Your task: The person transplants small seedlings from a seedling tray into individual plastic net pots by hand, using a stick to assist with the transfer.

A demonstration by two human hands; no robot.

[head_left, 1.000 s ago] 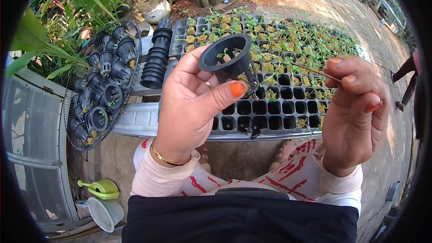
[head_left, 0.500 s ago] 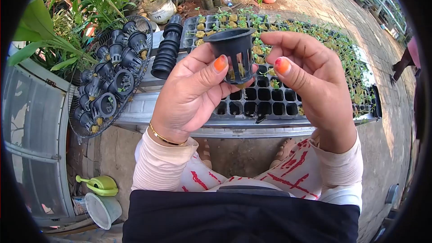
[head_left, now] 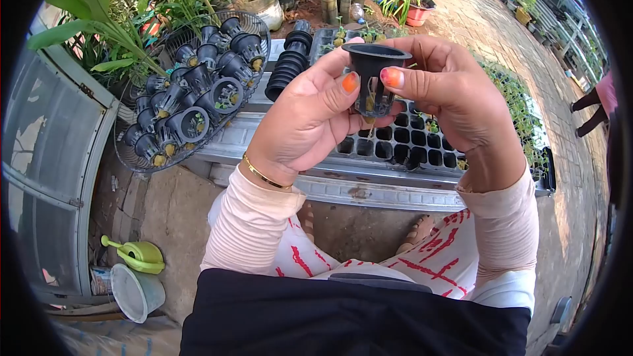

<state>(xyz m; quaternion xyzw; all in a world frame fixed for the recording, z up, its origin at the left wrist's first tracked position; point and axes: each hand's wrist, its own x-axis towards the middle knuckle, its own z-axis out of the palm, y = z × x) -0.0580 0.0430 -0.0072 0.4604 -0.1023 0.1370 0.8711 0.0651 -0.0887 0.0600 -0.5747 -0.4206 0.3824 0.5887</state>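
A black slotted net pot (head_left: 373, 64) is held upright in front of me, over the seedling tray (head_left: 395, 133). My left hand (head_left: 304, 115) cups it from the left, thumb on the near side and fingers behind and below. From the right, my right hand (head_left: 455, 95) presses its thumb to the pot's side, its fingers behind the rim, partly hidden. Through the slots a yellowish plug shows low inside, and thin roots hang beneath. The tray's near cells are bare; small green seedlings stand in the cells farther back and to the right.
A wire basket (head_left: 148, 169) piled with planted net pots stands on the left of the metal table (head_left: 369, 192). Beside it lies a stack of nested net pots (head_left: 289, 68). A green watering can (head_left: 142, 257) and a pale bucket (head_left: 136, 293) sit on the ground at lower left.
My right hand has closed in from the right and now touches the pot, where it was apart before. The view has shifted, so the basket and table appear further right.
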